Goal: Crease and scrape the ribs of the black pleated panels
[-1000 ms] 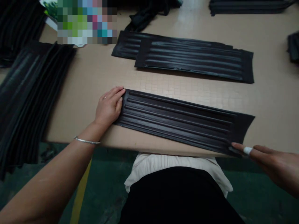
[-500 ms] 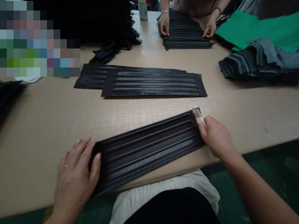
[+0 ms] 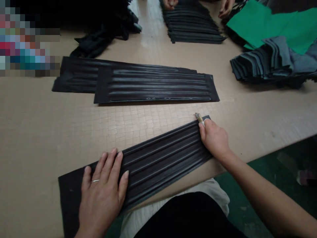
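Note:
A dark ribbed panel (image 3: 158, 155), leather-like with raised lengthwise ridges, lies slanted along the table's near edge. My left hand (image 3: 101, 195) presses flat on it near its left end, fingers spread, a ring on one finger. At the panel's far right end my right hand (image 3: 215, 137) is closed around a short pen-like tool (image 3: 198, 117) with a metal tip and a white part at the grip. The tip points up and left, by the panel's upper edge; whether it touches is unclear.
Beyond lie two overlapping dark ribbed panels (image 3: 153, 84). Farther back, a co-worker's hands (image 3: 226, 8) are at a stack of dark strips (image 3: 193, 24). Green sheets (image 3: 269, 24) and grey-black folded pieces (image 3: 267, 62) are at right, a dark heap (image 3: 99, 36) at back left.
My left hand has moved right from the panel's left end onto its ridged part. My right hand has shifted slightly left with the tool. The view has tilted down; the co-worker's hands have drawn back.

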`<action>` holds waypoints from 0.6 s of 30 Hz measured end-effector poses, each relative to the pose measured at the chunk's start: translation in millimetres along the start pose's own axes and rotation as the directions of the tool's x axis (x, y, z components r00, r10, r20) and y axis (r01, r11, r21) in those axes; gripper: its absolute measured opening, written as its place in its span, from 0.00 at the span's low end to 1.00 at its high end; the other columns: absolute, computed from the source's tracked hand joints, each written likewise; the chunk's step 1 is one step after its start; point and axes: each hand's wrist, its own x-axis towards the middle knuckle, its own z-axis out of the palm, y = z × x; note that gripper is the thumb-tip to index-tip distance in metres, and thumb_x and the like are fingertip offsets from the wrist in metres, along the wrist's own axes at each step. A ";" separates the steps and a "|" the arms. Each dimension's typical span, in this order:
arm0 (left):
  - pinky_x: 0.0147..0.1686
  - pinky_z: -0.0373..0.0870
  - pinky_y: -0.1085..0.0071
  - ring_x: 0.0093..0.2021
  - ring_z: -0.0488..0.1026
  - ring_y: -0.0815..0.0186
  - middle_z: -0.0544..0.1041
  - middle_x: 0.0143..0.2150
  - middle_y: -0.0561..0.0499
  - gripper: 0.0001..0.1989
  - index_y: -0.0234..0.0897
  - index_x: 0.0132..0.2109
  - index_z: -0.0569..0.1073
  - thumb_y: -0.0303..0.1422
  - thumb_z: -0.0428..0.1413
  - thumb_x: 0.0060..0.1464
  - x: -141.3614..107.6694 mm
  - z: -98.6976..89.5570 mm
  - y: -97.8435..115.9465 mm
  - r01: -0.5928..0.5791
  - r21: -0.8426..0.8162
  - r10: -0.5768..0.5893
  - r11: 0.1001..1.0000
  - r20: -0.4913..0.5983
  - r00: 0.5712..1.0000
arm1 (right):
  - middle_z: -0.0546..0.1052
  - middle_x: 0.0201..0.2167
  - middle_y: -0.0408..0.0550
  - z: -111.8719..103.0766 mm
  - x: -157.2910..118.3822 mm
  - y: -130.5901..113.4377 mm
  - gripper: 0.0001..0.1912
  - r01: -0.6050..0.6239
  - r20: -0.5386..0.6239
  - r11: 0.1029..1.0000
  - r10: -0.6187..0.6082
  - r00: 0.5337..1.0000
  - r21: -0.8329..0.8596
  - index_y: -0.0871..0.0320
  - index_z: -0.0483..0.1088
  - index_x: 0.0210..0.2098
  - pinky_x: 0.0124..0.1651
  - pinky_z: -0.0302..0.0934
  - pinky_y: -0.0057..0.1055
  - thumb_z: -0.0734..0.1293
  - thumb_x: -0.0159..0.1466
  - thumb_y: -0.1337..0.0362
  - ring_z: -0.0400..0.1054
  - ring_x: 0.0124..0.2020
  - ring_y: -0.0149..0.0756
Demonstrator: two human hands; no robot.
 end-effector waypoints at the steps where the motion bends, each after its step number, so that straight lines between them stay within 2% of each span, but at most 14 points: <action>1: 0.71 0.47 0.34 0.76 0.53 0.45 0.53 0.77 0.45 0.36 0.50 0.78 0.38 0.38 0.44 0.69 -0.2 -0.1 -0.2 0.002 -0.001 -0.002 1.000 0.004 1.000 | 0.75 0.37 0.52 0.6 -5.0 0.2 0.19 0.001 0.003 1.000 -0.001 1.000 0.001 0.59 0.66 0.41 0.29 0.42 0.34 0.50 0.77 0.56 0.65 0.27 0.36; 6: 0.72 0.46 0.34 0.75 0.54 0.45 0.53 0.78 0.47 0.37 0.51 0.78 0.39 0.39 0.46 0.68 -2.2 -1.5 -3.3 0.012 -0.017 -0.012 1.000 0.007 1.000 | 0.75 0.34 0.54 5.3 -21.7 8.4 0.23 -0.002 -0.003 0.999 0.002 1.000 -0.050 0.59 0.66 0.39 0.29 0.43 0.34 0.48 0.77 0.54 0.65 0.26 0.36; 12: 0.73 0.47 0.35 0.76 0.53 0.45 0.52 0.78 0.47 0.37 0.53 0.78 0.39 0.39 0.46 0.68 -1.2 -3.6 -5.9 0.007 -0.004 -0.007 1.000 0.037 0.999 | 0.77 0.36 0.60 8.2 7.9 19.5 0.24 -0.069 0.024 0.995 0.071 0.997 -0.075 0.62 0.68 0.42 0.29 0.44 0.35 0.49 0.77 0.52 0.71 0.30 0.42; 18: 0.70 0.50 0.34 0.75 0.55 0.42 0.54 0.77 0.42 0.36 0.49 0.78 0.40 0.39 0.45 0.69 -1.6 -2.4 -11.4 -0.046 0.059 0.044 0.997 0.022 0.999 | 0.78 0.41 0.66 12.8 24.9 58.5 0.23 -0.188 -0.011 0.980 0.188 0.982 -0.069 0.66 0.69 0.46 0.31 0.45 0.35 0.52 0.76 0.53 0.74 0.35 0.50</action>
